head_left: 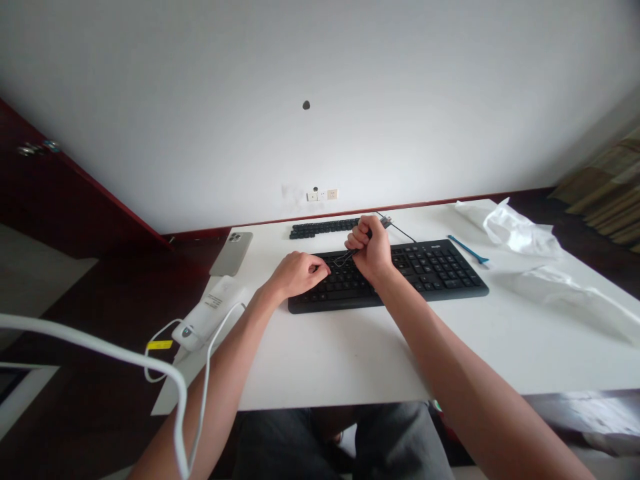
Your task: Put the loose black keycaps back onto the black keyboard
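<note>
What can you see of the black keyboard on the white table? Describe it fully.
The keyboard is black, looks plastic, full-size with a number pad at its right end. It lies flat on the white table, long side facing the person. The left hand rests curled on its left keys; the right hand holds a thin wire tool against its upper rows. A row of black keycaps lies apart behind it.

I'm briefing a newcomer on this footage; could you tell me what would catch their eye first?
The black keyboard in the middle of the white table draws the eye: the left hand rests on its keys while the right hand pinches a thin wire tool above them. Behind it lies a dark row of what look like loose keycaps.
</note>
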Available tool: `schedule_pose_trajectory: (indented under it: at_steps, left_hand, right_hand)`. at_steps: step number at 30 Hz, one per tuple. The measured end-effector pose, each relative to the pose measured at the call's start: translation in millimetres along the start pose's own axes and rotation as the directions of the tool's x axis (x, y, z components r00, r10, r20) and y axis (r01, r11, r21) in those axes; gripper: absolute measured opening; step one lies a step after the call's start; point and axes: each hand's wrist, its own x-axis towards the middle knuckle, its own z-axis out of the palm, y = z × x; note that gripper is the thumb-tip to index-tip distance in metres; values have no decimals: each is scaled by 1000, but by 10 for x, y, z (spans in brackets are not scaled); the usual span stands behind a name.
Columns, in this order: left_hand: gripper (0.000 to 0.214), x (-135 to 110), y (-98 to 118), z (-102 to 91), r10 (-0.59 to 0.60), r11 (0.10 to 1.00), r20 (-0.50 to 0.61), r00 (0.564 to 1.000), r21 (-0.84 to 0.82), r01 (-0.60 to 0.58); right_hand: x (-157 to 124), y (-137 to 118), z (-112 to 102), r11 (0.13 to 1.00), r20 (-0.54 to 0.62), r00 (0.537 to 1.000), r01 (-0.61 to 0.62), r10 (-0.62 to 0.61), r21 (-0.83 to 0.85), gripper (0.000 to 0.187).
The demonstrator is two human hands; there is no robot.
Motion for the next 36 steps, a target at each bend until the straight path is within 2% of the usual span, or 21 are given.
schedule_pose_trajectory:
  at_steps: [5, 11, 18, 23, 26, 31, 36]
  left_hand:
    - [29, 5, -2, 44, 18, 1000, 33, 999, -25, -17]
    - [27, 11, -13, 47, 28, 996, 67, 997, -82, -23]
    - [29, 1, -25, 13, 37, 994, 103, 994, -111, -26]
    - [27, 9, -59, -23, 25, 994, 48, 999, -104, -20]
    - [25, 22, -89, -21, 4, 995, -7, 1000, -97, -5]
    - [24, 29, -100, 20, 27, 998, 31, 999, -55, -25]
    - [24, 22, -89, 26, 26, 995, 40, 999, -92, -22]
  right_hand:
    - [-49, 64, 66, 996, -28, 995, -94, 93, -3, 38]
    - [-68, 134, 89, 997, -57, 996, -67, 65, -38, 37]
    - [-76, 183, 87, 991, -10, 992, -124, 124, -54, 43]
    - [-86, 182, 93, 991, 1, 993, -121, 121, -61, 44]
    - [-91, 184, 95, 991, 24, 993, -112, 114, -69, 44]
    - [-101, 200, 101, 991, 87, 991, -97, 105, -90, 44]
    - [-120, 193, 99, 987, 178, 977, -95, 118, -132, 44]
